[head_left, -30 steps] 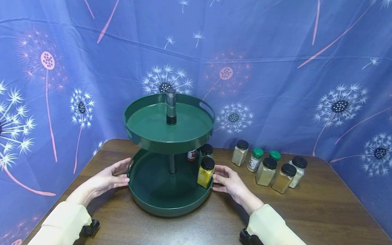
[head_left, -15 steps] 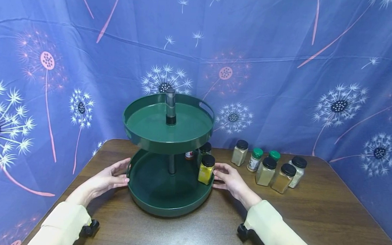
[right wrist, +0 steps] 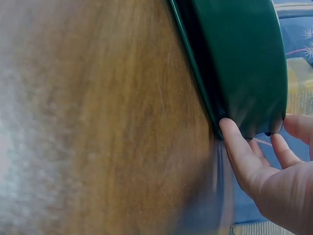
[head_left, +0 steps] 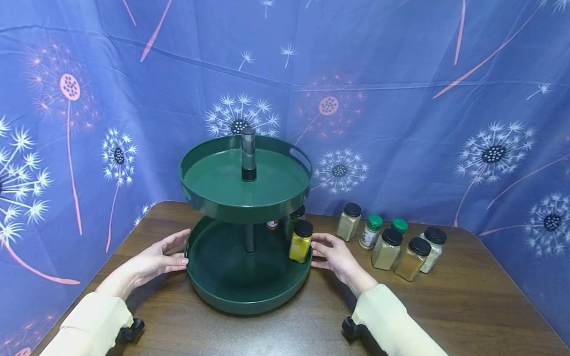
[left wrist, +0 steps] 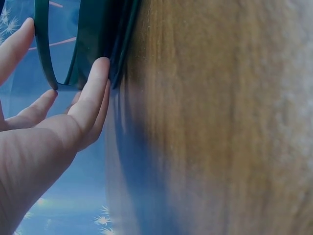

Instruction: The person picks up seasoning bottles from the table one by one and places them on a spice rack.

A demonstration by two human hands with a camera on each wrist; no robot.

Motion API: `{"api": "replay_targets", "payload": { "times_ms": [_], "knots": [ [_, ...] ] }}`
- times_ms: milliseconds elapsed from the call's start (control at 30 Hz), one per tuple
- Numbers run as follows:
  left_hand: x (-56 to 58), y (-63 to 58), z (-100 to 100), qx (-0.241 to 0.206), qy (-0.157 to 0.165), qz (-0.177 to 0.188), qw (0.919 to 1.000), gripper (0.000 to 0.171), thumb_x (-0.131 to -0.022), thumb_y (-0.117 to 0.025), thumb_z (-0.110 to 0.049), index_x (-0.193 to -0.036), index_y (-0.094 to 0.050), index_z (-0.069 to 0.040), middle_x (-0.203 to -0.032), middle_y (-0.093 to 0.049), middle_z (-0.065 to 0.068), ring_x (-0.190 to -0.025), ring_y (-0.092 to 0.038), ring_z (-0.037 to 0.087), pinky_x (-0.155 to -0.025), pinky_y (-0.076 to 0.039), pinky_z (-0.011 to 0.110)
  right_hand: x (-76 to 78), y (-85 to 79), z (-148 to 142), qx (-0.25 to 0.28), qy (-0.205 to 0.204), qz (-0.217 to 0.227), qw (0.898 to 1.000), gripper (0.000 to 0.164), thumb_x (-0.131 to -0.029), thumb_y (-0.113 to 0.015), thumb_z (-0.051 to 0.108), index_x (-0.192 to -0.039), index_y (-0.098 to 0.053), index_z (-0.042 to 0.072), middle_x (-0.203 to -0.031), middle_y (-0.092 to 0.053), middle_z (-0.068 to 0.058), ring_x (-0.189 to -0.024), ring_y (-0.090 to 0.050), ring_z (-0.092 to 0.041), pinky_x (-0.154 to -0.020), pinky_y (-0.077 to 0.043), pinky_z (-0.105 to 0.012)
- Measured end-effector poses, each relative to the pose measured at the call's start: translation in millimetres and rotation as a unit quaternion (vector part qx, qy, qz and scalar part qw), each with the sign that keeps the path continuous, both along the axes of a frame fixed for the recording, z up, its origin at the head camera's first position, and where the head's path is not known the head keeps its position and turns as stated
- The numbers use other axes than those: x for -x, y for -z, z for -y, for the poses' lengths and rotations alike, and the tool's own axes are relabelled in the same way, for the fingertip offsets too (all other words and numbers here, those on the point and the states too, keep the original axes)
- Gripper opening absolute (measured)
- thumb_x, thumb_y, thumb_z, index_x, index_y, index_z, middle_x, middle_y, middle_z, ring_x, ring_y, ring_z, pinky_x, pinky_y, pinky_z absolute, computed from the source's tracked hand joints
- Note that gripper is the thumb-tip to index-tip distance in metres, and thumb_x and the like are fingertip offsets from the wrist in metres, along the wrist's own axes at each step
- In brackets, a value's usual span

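Observation:
A two-tier green turntable stands on the table, its upper tray (head_left: 217, 182) above its lower tray (head_left: 239, 308). My left hand (head_left: 152, 260) touches the lower tray's left side, fingers spread along the wall beside a cut-out handle in the left wrist view. On the opposite side, the fingertips of my right hand (head_left: 336, 258) rest against the outer wall (right wrist: 239, 63). A black-lidded jar of yellow spice (head_left: 300, 247) stands inside the lower tray near that hand. Behind it are another black-lidded jar (head_left: 296, 216) and a red-labelled jar (head_left: 272, 225), partly hidden under the upper tray.
Right of the turntable stand several spice jars: a pale one (head_left: 348, 224), a green-capped one (head_left: 370, 233), a tan one (head_left: 412, 260) and others close by. A blue dandelion-print cloth (head_left: 389, 124) hangs behind the wooden table (head_left: 471, 311).
The lower tray's jars have shifted: the yellow one a little towards the back, the two behind it leftward. My right hand has moved slightly back with the tray wall; my left has stayed.

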State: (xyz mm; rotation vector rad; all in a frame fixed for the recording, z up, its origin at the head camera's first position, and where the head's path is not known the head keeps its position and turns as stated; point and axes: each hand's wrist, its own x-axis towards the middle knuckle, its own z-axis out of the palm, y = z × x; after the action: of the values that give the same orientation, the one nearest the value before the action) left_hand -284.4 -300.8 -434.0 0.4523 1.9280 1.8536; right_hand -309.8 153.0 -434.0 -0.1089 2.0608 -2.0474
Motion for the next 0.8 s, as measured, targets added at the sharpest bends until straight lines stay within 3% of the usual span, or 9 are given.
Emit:
{"api": "replay_targets", "payload": {
  "times_ms": [800],
  "knots": [
    [-0.6, -0.9, 0, -0.015, 0.011, -0.003, 0.9998, 0.086, -0.090, -0.056, 0.003, -0.150, 0.005, -0.001, -0.152, 0.002, 0.031, -0.128, -0.042, 0.028, -0.095, -0.048, 0.029, 24.6, -1.2, 2, -0.040, 0.029, 0.017, 0.999, 0.037, -0.098, -0.051, 0.017, -0.130, -0.049, 0.000, -0.123, -0.055, -0.018, -0.086, -0.063, -0.017, -0.074, -0.057, -0.037]
  ]
}}
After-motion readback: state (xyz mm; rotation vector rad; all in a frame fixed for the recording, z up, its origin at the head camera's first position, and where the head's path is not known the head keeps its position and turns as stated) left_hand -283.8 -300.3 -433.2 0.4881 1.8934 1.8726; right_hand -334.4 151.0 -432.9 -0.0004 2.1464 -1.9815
